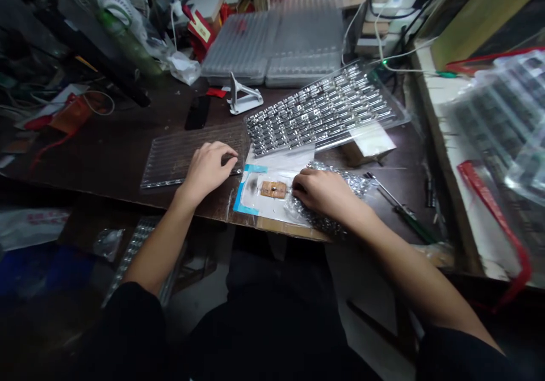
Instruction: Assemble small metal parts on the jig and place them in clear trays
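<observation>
My left hand (209, 168) is over the right end of a clear ribbed plastic tray (170, 154). Its thumb and forefinger are bent together; a small shiny metal piece (238, 171) shows by the fingertips at the tray's corner. On a white sheet (272, 208) edged with blue tape lies a small brown block (273, 189) with a dark spot in its middle. Just right of that block, my right hand (317, 188) has its fingers curled down at the edge of a heap of small shiny metal parts (326, 219). What its fingertips hold, if anything, is hidden.
Behind the hands, a clear tray (323, 111) filled with rows of metal parts leans on a small box (370, 145). A white stand (244, 98), a dark phone (197, 112) and stacked clear trays (304, 40) sit farther back. A green-handled screwdriver (409, 219) lies right.
</observation>
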`<action>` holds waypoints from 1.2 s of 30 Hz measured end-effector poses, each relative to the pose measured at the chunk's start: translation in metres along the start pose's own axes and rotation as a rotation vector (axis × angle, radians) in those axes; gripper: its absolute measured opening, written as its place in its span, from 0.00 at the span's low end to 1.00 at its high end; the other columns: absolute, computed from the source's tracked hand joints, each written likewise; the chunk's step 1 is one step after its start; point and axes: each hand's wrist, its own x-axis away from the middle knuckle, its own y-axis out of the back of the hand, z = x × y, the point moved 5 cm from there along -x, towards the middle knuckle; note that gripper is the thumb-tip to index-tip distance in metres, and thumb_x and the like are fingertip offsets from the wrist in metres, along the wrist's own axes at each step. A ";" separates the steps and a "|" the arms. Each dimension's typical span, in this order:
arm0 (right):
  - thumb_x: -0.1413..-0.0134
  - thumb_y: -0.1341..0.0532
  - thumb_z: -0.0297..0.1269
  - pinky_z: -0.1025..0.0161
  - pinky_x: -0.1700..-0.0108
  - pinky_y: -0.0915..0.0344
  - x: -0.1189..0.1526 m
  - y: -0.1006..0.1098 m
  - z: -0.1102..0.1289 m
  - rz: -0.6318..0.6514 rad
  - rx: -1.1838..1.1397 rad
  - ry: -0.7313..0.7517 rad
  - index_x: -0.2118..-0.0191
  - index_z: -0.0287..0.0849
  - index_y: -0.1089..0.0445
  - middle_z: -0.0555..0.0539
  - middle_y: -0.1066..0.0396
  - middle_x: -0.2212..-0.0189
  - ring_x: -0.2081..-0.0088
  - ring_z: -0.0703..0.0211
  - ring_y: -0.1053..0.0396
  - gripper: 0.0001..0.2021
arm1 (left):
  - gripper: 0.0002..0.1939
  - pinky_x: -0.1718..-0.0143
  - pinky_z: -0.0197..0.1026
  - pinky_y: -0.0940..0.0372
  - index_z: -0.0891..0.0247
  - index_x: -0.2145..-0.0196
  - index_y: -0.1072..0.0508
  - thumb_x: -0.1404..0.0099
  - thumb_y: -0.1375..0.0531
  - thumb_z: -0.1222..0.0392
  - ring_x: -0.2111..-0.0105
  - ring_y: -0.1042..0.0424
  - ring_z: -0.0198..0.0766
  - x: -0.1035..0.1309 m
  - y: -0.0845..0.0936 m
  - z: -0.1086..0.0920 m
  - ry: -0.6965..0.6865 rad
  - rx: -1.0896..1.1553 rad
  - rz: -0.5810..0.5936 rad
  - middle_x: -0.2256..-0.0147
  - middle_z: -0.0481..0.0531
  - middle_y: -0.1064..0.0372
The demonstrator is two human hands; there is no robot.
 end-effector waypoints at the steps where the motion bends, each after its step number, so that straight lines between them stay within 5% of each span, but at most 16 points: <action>1: 0.39 0.40 0.34 0.60 0.70 0.43 0.000 -0.001 0.002 0.007 0.015 0.006 0.60 0.42 0.23 0.39 0.23 0.60 0.66 0.51 0.26 0.07 | 0.06 0.47 0.53 0.38 0.57 0.62 0.22 0.34 0.39 0.60 0.54 0.30 0.49 -0.006 -0.003 -0.011 -0.024 0.028 0.003 0.57 0.53 0.24; 7: 0.37 0.43 0.31 0.58 0.69 0.42 0.001 -0.002 0.004 -0.025 0.058 0.022 0.60 0.40 0.25 0.36 0.23 0.61 0.65 0.48 0.26 0.09 | 0.06 0.48 0.50 0.38 0.59 0.59 0.22 0.34 0.38 0.62 0.55 0.31 0.45 -0.047 -0.034 -0.084 -0.195 0.186 -0.017 0.56 0.52 0.25; 12: 0.38 0.44 0.32 0.58 0.67 0.40 -0.001 -0.002 0.006 -0.025 0.074 0.051 0.61 0.41 0.25 0.37 0.23 0.60 0.63 0.47 0.26 0.09 | 0.04 0.51 0.49 0.37 0.61 0.65 0.22 0.38 0.33 0.61 0.56 0.33 0.47 -0.068 -0.052 -0.108 -0.216 0.152 -0.053 0.61 0.54 0.27; 16: 0.41 0.42 0.31 0.58 0.66 0.40 -0.001 -0.001 0.004 -0.050 0.022 0.041 0.64 0.40 0.26 0.37 0.23 0.62 0.63 0.48 0.27 0.07 | 0.02 0.53 0.46 0.36 0.62 0.63 0.25 0.35 0.37 0.64 0.57 0.30 0.44 -0.059 -0.042 -0.107 -0.216 0.246 -0.065 0.61 0.53 0.26; 21: 0.43 0.41 0.29 0.62 0.67 0.41 -0.002 0.006 -0.009 -0.154 -0.220 -0.027 0.62 0.39 0.27 0.43 0.24 0.67 0.69 0.55 0.30 0.06 | 0.04 0.57 0.39 0.33 0.63 0.59 0.28 0.33 0.40 0.65 0.61 0.26 0.37 -0.010 -0.024 -0.092 -0.166 0.476 -0.043 0.61 0.50 0.25; 27: 0.39 0.46 0.27 0.59 0.55 0.34 -0.003 0.011 -0.009 -0.294 -0.411 0.090 0.58 0.38 0.23 0.41 0.23 0.59 0.59 0.54 0.26 0.13 | 0.06 0.55 0.42 0.32 0.61 0.58 0.26 0.32 0.40 0.63 0.58 0.25 0.40 0.045 -0.042 -0.065 -0.055 0.533 -0.025 0.58 0.52 0.23; 36: 0.39 0.43 0.27 0.59 0.57 0.31 -0.006 -0.002 0.001 -0.272 -0.394 0.144 0.58 0.42 0.20 0.42 0.22 0.61 0.61 0.55 0.25 0.13 | 0.04 0.53 0.43 0.33 0.61 0.61 0.22 0.34 0.34 0.62 0.58 0.24 0.41 0.051 -0.052 -0.064 -0.150 0.582 -0.041 0.60 0.50 0.20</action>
